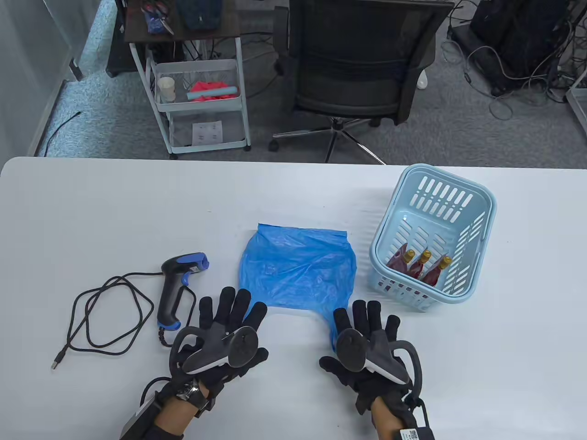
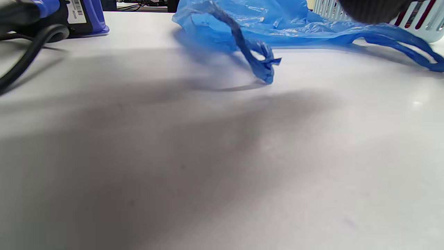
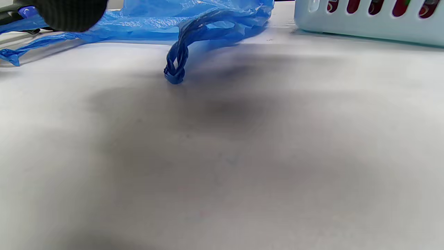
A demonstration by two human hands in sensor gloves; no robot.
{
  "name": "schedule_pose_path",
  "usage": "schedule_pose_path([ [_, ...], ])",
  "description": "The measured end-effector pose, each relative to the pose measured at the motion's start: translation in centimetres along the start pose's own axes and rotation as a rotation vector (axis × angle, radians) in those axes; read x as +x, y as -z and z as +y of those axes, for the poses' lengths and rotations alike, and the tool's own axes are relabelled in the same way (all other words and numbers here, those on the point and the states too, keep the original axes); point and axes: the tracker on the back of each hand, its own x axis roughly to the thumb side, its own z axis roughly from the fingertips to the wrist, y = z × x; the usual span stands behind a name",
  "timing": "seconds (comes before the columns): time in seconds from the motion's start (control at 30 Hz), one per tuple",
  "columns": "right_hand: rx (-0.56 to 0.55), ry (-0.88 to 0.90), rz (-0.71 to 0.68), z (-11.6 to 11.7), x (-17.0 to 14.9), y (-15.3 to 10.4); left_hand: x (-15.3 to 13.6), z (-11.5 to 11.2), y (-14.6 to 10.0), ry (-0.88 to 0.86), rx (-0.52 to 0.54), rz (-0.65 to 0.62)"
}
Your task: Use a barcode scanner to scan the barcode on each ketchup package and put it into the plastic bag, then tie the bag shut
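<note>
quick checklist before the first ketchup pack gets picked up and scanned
1. Left hand free, fingers straight: ok.
2. Right hand free, fingers straight: ok.
3. Barcode scanner lies within reach beside the left hand: ok.
4. Three ketchup packages lie in the basket: ok.
5. Plastic bag mouth open: not ok, it lies flat.
6. Barcode faces up: cannot tell.

White rounded-corner table [image 1: 137,206] on grey carpet floor [image 1: 458,133]. Behind it: black mesh office chair [image 1: 357,59] on chrome star base; white wheeled wire-shelf cart [image 1: 202,105]; loose cables [image 1: 518,68] on floor at right.
</note>
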Motion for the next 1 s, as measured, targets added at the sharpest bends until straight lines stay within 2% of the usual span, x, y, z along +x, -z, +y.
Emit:
schedule_pose_path([
  [1.0,-0.035,0.036,-0.011,-0.45,-0.37,0.00,-0.38,0.21,0.08,-0.051,0.060,0.002],
])
